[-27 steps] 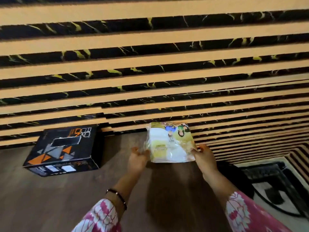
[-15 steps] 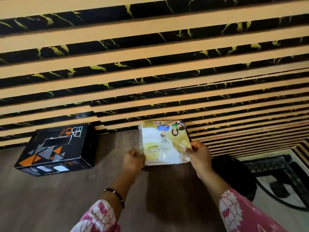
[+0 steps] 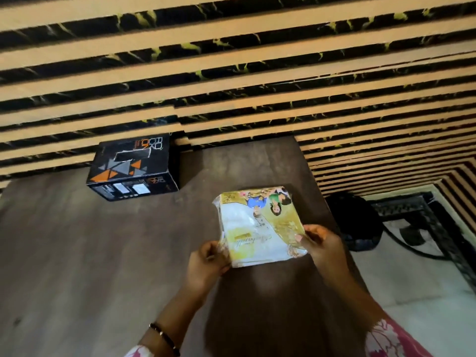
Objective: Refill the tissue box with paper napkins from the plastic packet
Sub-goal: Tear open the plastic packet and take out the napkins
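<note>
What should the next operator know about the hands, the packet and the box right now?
Left hand: pinching the near left corner of the napkin packet.
Right hand: gripping the packet's near right corner.
The packet is at the right side of the brown table, looks unopened.
Black tissue box: far left, by the striped wall, apart from the packet.
Done: packet in hand.
Left: tear it open, take napkins out, load the box.
</note>
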Demonstrator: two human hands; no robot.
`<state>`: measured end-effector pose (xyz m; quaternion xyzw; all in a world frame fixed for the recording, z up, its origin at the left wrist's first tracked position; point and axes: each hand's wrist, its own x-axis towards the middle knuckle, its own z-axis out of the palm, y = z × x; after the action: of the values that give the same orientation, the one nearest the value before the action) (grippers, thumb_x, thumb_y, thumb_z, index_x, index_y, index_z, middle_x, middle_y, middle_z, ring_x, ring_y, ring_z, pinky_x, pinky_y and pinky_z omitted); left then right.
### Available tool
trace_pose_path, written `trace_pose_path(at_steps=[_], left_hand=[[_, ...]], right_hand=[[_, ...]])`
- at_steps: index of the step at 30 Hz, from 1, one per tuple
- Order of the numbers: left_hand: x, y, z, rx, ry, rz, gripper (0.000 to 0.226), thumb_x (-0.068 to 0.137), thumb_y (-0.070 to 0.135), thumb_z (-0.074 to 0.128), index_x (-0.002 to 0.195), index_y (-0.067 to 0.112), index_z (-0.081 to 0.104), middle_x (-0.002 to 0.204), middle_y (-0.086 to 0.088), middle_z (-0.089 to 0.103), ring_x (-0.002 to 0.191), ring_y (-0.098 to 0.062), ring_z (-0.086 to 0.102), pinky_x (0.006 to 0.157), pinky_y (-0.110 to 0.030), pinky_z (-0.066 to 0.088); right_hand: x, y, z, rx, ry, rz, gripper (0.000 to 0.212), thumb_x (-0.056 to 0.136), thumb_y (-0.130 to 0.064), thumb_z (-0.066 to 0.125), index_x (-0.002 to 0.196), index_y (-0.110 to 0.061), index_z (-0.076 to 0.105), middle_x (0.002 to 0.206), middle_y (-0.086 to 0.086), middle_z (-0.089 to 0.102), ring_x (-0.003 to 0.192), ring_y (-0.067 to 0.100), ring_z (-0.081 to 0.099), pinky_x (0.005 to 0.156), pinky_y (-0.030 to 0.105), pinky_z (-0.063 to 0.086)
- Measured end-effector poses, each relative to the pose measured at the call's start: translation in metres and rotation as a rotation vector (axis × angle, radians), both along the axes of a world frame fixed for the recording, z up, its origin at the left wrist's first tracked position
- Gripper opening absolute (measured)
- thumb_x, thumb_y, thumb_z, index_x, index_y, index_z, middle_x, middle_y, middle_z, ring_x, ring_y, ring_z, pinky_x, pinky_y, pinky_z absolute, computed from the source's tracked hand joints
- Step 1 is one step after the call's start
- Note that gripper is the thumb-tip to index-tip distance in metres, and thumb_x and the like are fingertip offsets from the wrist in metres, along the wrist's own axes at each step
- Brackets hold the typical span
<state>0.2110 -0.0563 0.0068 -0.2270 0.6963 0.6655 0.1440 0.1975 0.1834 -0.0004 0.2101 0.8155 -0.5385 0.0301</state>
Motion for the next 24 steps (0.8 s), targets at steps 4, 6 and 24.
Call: trace_pose_path(at_steps=[4, 6, 24], left_hand=[[0.042, -0.022, -0.010, 0.034, 0.018, -0.073, 0.005, 0.085, 0.001, 0.061, 0.082, 0.001, 0.057, 0.077, -0.013, 0.061, 0.070, -0.018, 0.059, 0.056, -0.019, 0.053], [0.058, -0.032, -0.011, 0.074, 0.039, -0.108, 0.009, 0.085, -0.001, 0.060, 0.079, 0.004, 0.056, 0.076, -0.013, 0.060, 0.074, -0.022, 0.057, 0.057, -0.019, 0.052], [0.071, -0.047, 0.016, -0.566, 0.619, -0.512, 0.058, 0.082, 0.024, 0.063, 0.134, 0.019, 0.039, 0.136, 0.004, 0.044, 0.124, -0.010, 0.042, 0.104, -0.020, 0.031]], right_hand=[[0.050, -0.015, -0.001, 0.027, -0.031, -0.013, 0.015, 0.083, -0.004, 0.066, 0.098, -0.006, 0.066, 0.091, 0.009, 0.069, 0.086, 0.024, 0.066, 0.081, 0.037, 0.053], [0.071, -0.022, -0.004, -0.002, -0.027, -0.054, 0.013, 0.083, -0.006, 0.066, 0.094, -0.011, 0.066, 0.092, 0.011, 0.070, 0.090, 0.029, 0.067, 0.084, 0.042, 0.054], [0.100, -0.106, 0.024, 0.546, 0.097, 0.257, 0.057, 0.078, -0.038, 0.054, 0.127, -0.008, 0.055, 0.127, 0.012, 0.060, 0.121, 0.028, 0.052, 0.104, 0.035, 0.038]])
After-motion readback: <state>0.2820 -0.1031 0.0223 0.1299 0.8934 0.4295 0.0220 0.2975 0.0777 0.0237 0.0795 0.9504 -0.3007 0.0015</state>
